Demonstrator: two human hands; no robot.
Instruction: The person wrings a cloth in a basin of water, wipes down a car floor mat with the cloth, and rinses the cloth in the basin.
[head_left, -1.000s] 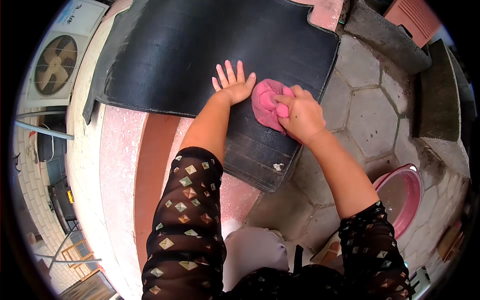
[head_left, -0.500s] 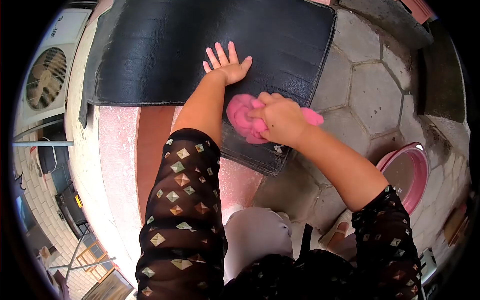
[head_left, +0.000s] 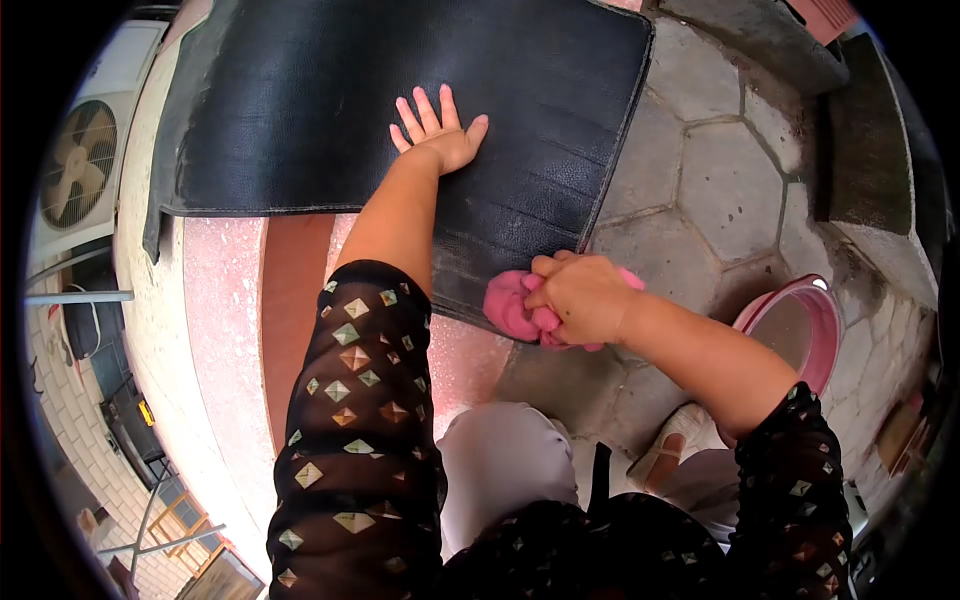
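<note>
A large black leather-like mat (head_left: 300, 110) with stitched edges lies over a pink speckled ledge (head_left: 465, 365). My left hand (head_left: 440, 140) rests flat on the mat with its fingers spread. Bunched in my right hand (head_left: 585, 300) is a pink cloth (head_left: 512, 305), pressed against the mat's near right corner. The fingers are wrapped round the cloth, and the corner beneath is hidden by it.
A pink basin (head_left: 825, 335) of murky water stands on the hexagonal paving (head_left: 730, 180) to the right. A stone block (head_left: 870, 140) is beyond it. An air-conditioner unit (head_left: 80, 165) is at the far left. My shoe (head_left: 672, 440) is on the paving below.
My right hand has moved the pink cloth down toward the mat's near corner, uncovering part of the mat above. My left hand stays flat on the mat. The view has shifted slightly.
</note>
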